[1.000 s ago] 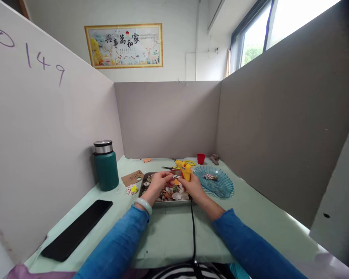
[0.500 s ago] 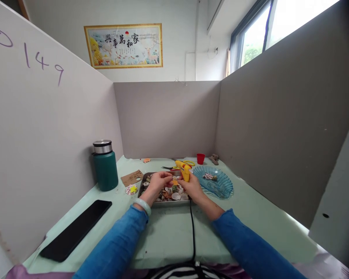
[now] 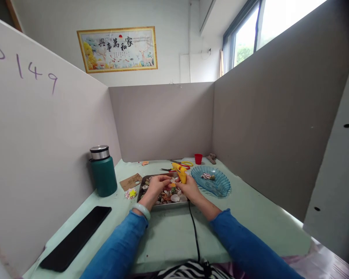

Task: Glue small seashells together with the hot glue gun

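My right hand [image 3: 190,190] is wrapped round a yellow hot glue gun [image 3: 180,173], held over a metal tray [image 3: 168,207]. A black cord [image 3: 195,232] runs from below this hand to the table's near edge. My left hand [image 3: 158,187] is at the tray's left side, its fingertips pinched together close to the glue gun; what they grip is too small to make out. A small orange piece [image 3: 173,185] shows between the hands, and I cannot tell which one holds it. Shells [image 3: 175,198] and small stones fill the tray, partly hidden by my hands.
A blue shell-shaped plate [image 3: 221,186] with small pieces on it stands right of the tray. Scissors [image 3: 187,163] and a red cup [image 3: 198,158] lie behind. Leftward are a brown card [image 3: 130,181], a round decorated piece [image 3: 130,193], a green bottle [image 3: 103,174] and a black phone [image 3: 78,237].
The whole view has shifted slightly to the right and tilted. Both hands stay close together over the tray, with the glue gun in almost the same place.
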`<state>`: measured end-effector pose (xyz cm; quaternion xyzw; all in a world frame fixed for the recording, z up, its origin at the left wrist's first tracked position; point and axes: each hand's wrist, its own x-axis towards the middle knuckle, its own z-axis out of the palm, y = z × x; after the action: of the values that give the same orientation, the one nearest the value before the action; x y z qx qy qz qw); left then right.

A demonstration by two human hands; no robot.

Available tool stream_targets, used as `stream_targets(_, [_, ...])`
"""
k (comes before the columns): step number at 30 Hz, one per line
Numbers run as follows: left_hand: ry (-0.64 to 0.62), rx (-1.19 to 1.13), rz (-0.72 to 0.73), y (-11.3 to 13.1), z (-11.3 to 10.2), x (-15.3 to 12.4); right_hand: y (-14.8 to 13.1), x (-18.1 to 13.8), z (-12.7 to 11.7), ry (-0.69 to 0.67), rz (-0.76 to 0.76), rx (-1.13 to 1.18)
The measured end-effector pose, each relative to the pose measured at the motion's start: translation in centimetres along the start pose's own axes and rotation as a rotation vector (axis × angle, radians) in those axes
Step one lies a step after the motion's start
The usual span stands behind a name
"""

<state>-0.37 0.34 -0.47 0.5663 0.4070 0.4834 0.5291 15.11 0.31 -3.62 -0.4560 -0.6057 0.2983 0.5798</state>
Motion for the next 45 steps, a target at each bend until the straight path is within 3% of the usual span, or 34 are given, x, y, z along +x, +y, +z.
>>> stream_targets(16, [0.052, 0.037, -0.001, 0.4, 0.4, -0.1, 0.1, 0.0, -0.1, -0.053, 0.001, -0.070])
stream_targets(25, [-0.007, 0.053, 0.043, -0.4, 0.1, 0.3, -1.6, -0.7, 0.0, -0.052, 0.132, 0.119])
stream_targets(28, [0.004, 0.261, 0.072, -0.6, -0.4, 0.7, -1.5, -0.7, 0.0, -0.013, 0.125, 0.082])
stream_targets(31, [0.006, 0.665, 0.229, -0.5, -0.9, 0.8, -1.1, -0.4, -0.1, 0.028, 0.094, 0.032])
stream_targets(34, [-0.136, 0.921, 0.383, -0.5, -0.8, 0.5, -0.9, -0.3, -0.1, 0.035, 0.074, 0.003])
stream_targets(38, [-0.326, 1.099, 0.487, -0.8, -0.1, 0.1, -0.7, -0.2, 0.0, 0.021, 0.090, 0.006])
stream_targets(45, [-0.329, 1.248, 0.444, -0.5, 0.4, -0.4, -0.8, -0.2, 0.0, 0.023, 0.087, 0.043])
